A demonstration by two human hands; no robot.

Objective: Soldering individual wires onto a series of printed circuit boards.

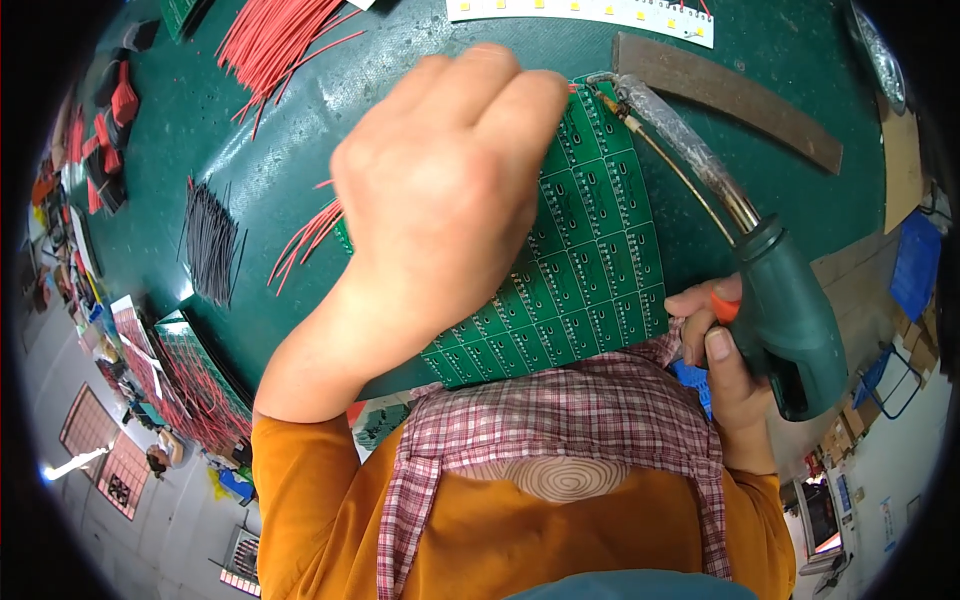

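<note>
- Nearest, a person in an orange top and a checked pink apron leans over a dark green surface.
- Near right, the right hand has its grip clenched on the handle of a green soldering gun; its long metal barrel slants up and left, and the tip meets the far edge of the board.
- At centre, the left hand is curled over a green circuit panel, a grid of many small identical boards lying flat. The fingers fold under; whether they pinch a wire I cannot tell.
- Red wires poke out from under that hand at its left.
- This looks like soldering of leads onto the panel's far row; the next joint would call for a steady tip and a wire held still on its pad.
- Left, a bundle of black wires; near left, stacked panels already wired.
- Far left, a heap of loose red wires; far right, a dark curved strip and a white strip of light-emitting parts.
- Beyond the right edge, a blue chair and cardboard.
</note>
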